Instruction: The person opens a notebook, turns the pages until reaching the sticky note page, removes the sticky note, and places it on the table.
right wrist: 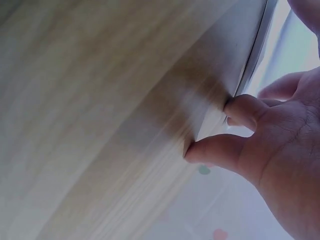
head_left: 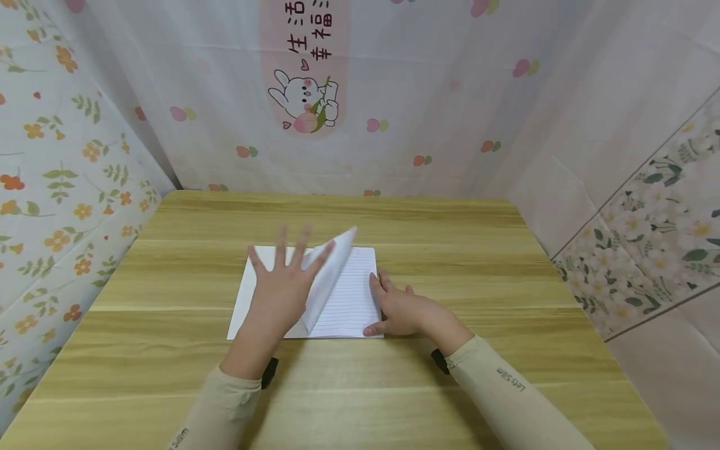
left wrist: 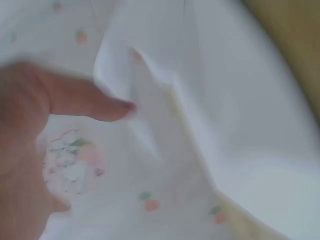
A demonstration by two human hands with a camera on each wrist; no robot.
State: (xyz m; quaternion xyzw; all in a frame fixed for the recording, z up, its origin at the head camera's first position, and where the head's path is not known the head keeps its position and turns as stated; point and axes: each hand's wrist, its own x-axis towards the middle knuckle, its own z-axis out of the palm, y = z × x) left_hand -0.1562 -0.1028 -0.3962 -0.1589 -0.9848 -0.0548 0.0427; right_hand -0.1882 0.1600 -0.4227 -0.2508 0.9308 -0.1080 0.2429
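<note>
Here, a pale cloth backdrop is hung behind the wooden counter, and an open lined notebook is laid flat near the counter's middle. One leaf is caught mid-turn, arched over the left hand, whose grip is spread wide with straight fingers under and against the paper. The right hand is rested at the notebook's right edge, fingertips pressed on the edge and counter, nothing pinched.

A crease or tear is judged possible if the arched leaf is swept over too fast, and the notebook could be slid if the right hand's pressure is eased.

Chinese characters, seemingly "生活" and "幸福", are printed above a cartoon rabbit on the backdrop. "Let's Slim" is seemingly lettered on the right sleeve; the left sleeve's lettering cannot be fully read.
</note>
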